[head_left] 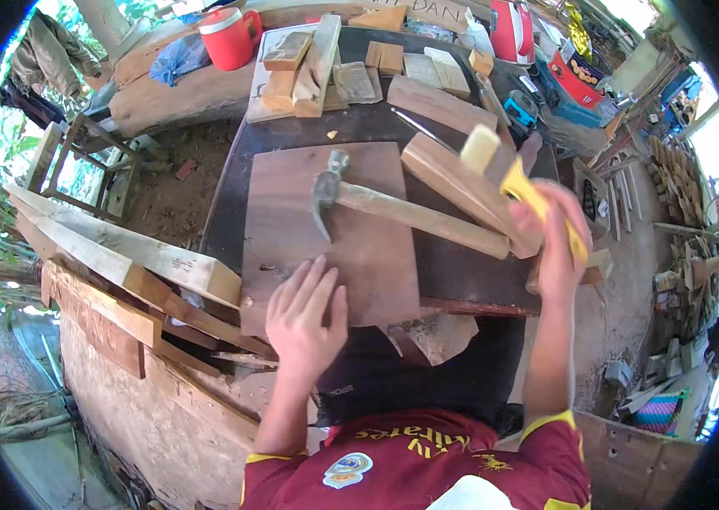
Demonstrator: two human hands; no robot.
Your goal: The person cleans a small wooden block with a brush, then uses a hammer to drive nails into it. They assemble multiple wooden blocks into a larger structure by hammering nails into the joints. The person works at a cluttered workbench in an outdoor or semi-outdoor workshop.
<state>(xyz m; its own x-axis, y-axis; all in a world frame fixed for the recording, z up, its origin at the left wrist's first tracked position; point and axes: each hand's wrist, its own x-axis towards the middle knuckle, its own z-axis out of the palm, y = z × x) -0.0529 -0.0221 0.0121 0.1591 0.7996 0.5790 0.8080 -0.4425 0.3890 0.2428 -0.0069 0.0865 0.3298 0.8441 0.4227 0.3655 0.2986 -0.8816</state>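
My right hand (559,234) is closed around the yellow handle of a paintbrush (517,177), its pale bristles pointing up and to the left. The brush is raised over the right side of the dark table (453,276). My left hand (307,310) rests, fingers stretched out, on the near edge of a flat brown wooden board (291,204). Across that board lies a claw hammer (410,219) with a wooden handle. Its metal head sits ahead of my left fingers. The handle's end reaches a thick wooden block (461,183) beneath the brush.
Wood offcuts (317,76) are piled at the table's far side, near a red mug (229,41). A blue tape measure (521,110) and a red container (576,81) stand far right. Long planks (134,276) lean along the left. More wood is stacked at the right.
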